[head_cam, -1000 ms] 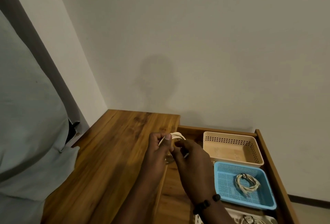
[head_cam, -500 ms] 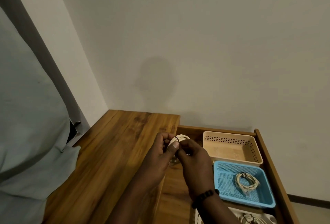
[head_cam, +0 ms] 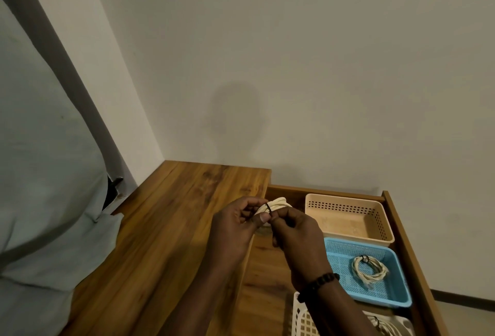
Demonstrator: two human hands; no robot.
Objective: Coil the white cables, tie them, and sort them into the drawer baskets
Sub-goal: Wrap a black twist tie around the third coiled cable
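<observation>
- Two hands meet over the near edge of the open drawer [head_cam: 396,217], both busy on one coiled white cable [head_cam: 277,204] held in the air between the wooden top [head_cam: 171,217] and the beige basket [head_cam: 345,219].
- The left hand [head_cam: 235,231] curls round the coil's left side, its thumb pressed against the bundle next to a thin dark tie [head_cam: 268,208] that crosses the strands.
- The right hand [head_cam: 297,236] pinches at that tie with fingertips bunched; whether the tie is closed cannot be told.
- The cable looks light and soft, a loose bundle of thin loops that would likely spring apart if released, so the best hold is a pinch across all strands just beside the tie.
- The tie seems thin and easy to lose from the fingers, so it probably wants a fingertip grip with steady tension.
- Another tied coil [head_cam: 369,268] already lies in the blue basket [head_cam: 399,301], and more cable shows in the white basket [head_cam: 302,319] at the bottom edge.
- The beige basket appears to hold nothing, which makes it a likely place for this coil.
</observation>
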